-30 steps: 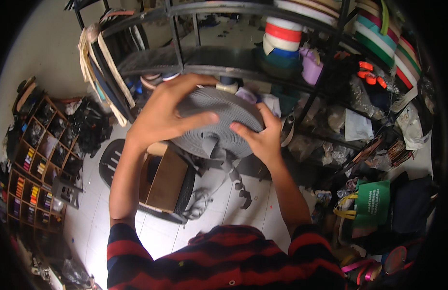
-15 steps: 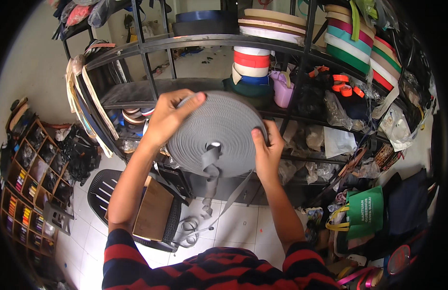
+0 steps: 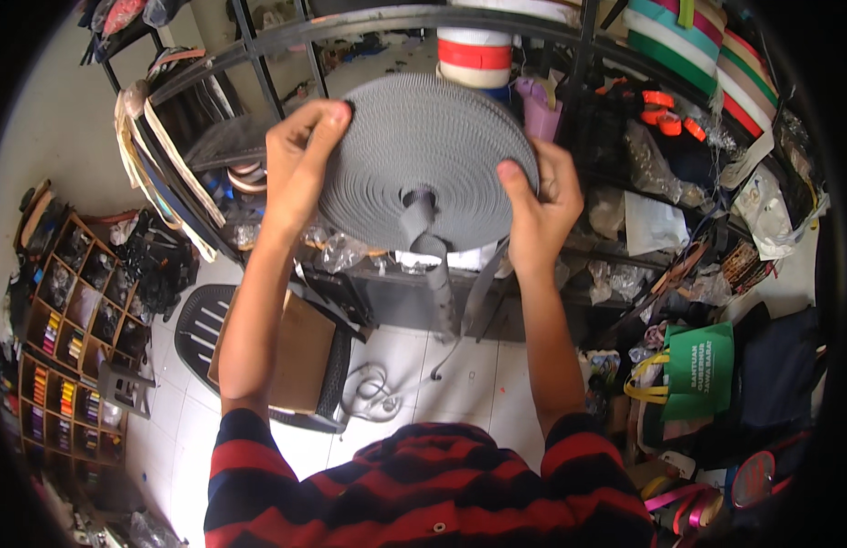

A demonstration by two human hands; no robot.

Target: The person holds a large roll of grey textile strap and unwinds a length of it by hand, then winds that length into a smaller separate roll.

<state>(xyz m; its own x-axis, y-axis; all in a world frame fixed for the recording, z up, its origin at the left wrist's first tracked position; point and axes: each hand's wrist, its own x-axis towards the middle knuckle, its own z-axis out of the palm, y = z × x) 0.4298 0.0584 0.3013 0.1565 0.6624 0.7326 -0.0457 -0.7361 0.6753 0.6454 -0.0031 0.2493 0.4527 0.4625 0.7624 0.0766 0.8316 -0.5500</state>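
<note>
Between my raised hands is a big flat roll of grey webbing [image 3: 378, 155], its coiled face tilted toward me. My left hand [image 3: 300, 155] grips its left edge, thumb on the near face. On the right edge my right hand [image 3: 540, 196] does the same, fingers curled behind the rim and partly hidden. A twisted inner end [image 3: 440, 297] hangs from the roll's centre hole. Another grey strip [image 3: 483, 288] dangles from the lower right side. Loose coils of grey strap [image 3: 370, 391] lie on the tiled floor below.
A black metal shelf [image 3: 378, 20] ahead carries several webbing rolls [image 3: 474, 59] and a lilac container [image 3: 540, 108]. Below stands a black chair [image 3: 200, 333] with a cardboard box [image 3: 300, 361]. A wooden spool rack [image 3: 72, 320] is at left, a green bag [image 3: 699, 370] at right.
Both hands have lifted the grey roll higher and slightly to the right. The hanging strips rose with it, and the view has shifted a little.
</note>
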